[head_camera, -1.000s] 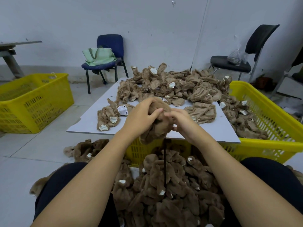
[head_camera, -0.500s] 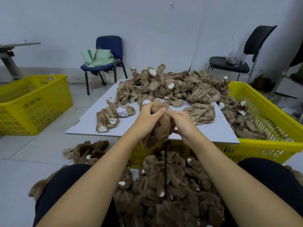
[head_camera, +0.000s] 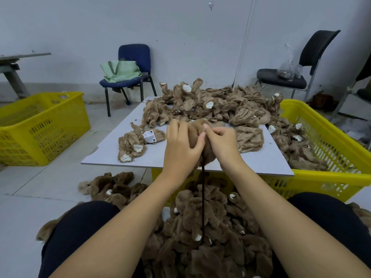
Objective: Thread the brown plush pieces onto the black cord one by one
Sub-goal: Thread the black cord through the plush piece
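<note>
Hands meet in the middle, just above the near edge of the gray board (head_camera: pixel 200 163). The left hand (head_camera: pixel 180 146) wraps its curled fingers around a brown plush piece (head_camera: pixel 197 130). The right hand (head_camera: pixel 222 142) pinches the same piece from the other side, so the soft piece sits squeezed between both hands. The black cord (head_camera: pixel 202 197) hangs straight down from under the hands into a heap of threaded plush pieces (head_camera: pixel 200 237) between the person's knees. More loose plush pieces (head_camera: pixel 216 105) are piled on the far part of the board, behind the hands. A small clump (head_camera: pixel 131 146) lies on the board to the left. A yellow basket (head_camera: pixel 341 157) holds the board up, and another yellow basket (head_camera: pixel 40 125) stands well apart on the left. A blue chair (head_camera: pixel 134 57) with a green bag (head_camera: pixel 120 71) stands by the wall.
</note>
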